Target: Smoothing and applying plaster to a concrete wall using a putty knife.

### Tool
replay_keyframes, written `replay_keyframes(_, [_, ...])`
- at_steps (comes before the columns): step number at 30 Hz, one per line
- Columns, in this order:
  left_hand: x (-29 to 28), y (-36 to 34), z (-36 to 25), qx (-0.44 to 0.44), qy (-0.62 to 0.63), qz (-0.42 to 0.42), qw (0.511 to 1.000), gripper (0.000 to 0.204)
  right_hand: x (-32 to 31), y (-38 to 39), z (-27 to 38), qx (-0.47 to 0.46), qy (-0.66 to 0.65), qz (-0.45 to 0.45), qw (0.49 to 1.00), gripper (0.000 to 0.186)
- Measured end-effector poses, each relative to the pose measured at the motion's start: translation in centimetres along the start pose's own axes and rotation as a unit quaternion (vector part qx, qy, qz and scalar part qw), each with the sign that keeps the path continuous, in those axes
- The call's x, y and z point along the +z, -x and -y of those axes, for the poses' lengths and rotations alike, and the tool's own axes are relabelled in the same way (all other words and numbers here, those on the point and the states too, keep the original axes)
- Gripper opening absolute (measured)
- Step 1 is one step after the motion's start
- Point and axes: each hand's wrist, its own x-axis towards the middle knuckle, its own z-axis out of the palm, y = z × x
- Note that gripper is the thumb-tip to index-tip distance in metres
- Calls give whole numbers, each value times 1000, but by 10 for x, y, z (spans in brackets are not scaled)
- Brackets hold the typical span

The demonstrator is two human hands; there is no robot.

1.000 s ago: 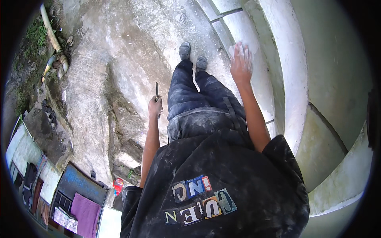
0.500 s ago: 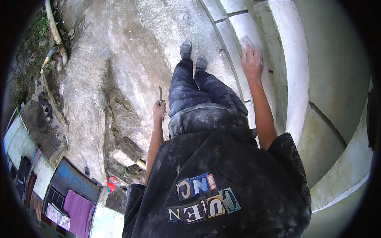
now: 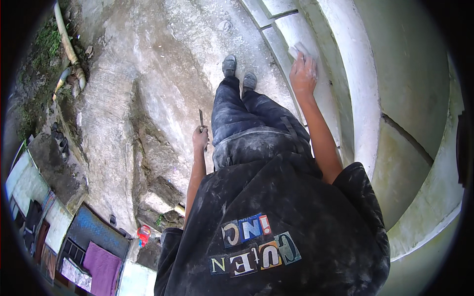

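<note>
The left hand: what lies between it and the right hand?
In the head view, dark trousers and pale ground lie between left hand and right hand.

From my remote seat, I have the left hand (image 3: 200,137) over the ground (image 3: 168,74), just left of the trousers (image 3: 232,116), with a thin blade (image 3: 201,117) in it, pointing forward. Farther forward and to my right, the right hand (image 3: 303,74) has what looks like a small block (image 3: 298,50) at its fingertips, over the wall trim (image 3: 323,103). Right of that trim runs the wall (image 3: 414,64). Ahead, between both hands, the sandals (image 3: 229,66) stand on the ground. A pipe (image 3: 66,37) lies far left; nearer, on that same side, hangs a cloth (image 3: 101,269).
</note>
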Motion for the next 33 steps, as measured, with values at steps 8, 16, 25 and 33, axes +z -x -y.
replay_keyframes(8, [2,5,2,11,-25,-15,1000,20,12,-10,3,-27,-42,-43,998,38])
replay_keyframes(16, [-10,1,-13,16,-76,-21,997,23,47,-113,4,4,-93,-81,992,41])
replay_keyframes(25, [-25,11,-6,14,1,-43,999,20,12,-4,1,-12,-238,-63,969,40])
replay_keyframes(33, [-21,6,9,16,-64,-29,997,21,31,-95,0,-9,-197,-20,980,51])
